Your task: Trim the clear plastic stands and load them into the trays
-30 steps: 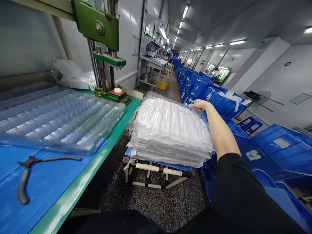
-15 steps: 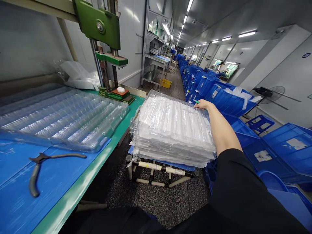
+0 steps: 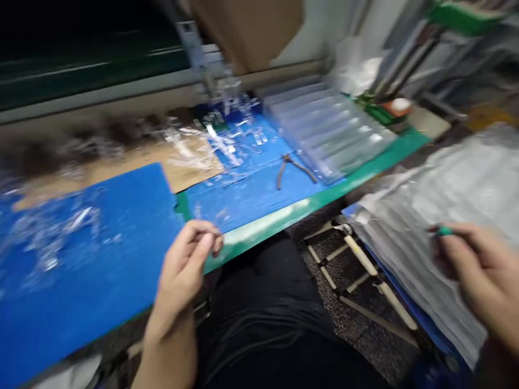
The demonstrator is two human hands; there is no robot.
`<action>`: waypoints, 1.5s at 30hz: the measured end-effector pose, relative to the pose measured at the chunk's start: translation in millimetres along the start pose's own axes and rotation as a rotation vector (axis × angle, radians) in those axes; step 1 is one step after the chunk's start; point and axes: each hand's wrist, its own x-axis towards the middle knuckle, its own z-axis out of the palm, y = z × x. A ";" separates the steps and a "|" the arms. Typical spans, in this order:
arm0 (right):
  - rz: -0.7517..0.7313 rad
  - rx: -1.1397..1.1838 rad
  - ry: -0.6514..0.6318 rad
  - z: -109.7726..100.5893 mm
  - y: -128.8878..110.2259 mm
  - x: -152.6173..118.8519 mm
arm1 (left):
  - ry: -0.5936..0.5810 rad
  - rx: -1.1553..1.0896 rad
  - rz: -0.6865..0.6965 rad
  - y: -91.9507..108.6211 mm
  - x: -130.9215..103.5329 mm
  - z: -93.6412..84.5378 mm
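Observation:
My left hand [image 3: 190, 259] is raised over the front edge of the bench, its fingers curled together; whether anything small is between them is hidden. At the right, my right hand [image 3: 470, 259] holds a small green tool [image 3: 445, 230], blurred, with its fingers closed round it. That hand is above the stack of clear plastic trays with white sheets [image 3: 438, 189]. Pliers [image 3: 287, 159] lie with handles apart on the blue mat [image 3: 251, 192]. Behind them sits a stack of clear ribbed trays [image 3: 328, 124].
Clear plastic pieces [image 3: 221, 143] are scattered over brown cardboard [image 3: 141, 154] and the left blue sheet [image 3: 121, 259]. A green press [image 3: 383, 113] stands at the back right. The pipe-frame cart [image 3: 360, 256] is beside my legs.
The view has swung left and down to the bench. My left hand has come into view. My right hand, still holding the green tool, has come back from the far edge of the tray stack.

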 end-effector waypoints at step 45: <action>-0.804 0.464 -0.625 182.1 -215.4 -6.0 | 0.011 0.521 0.485 -22.1 -35.5 -41.3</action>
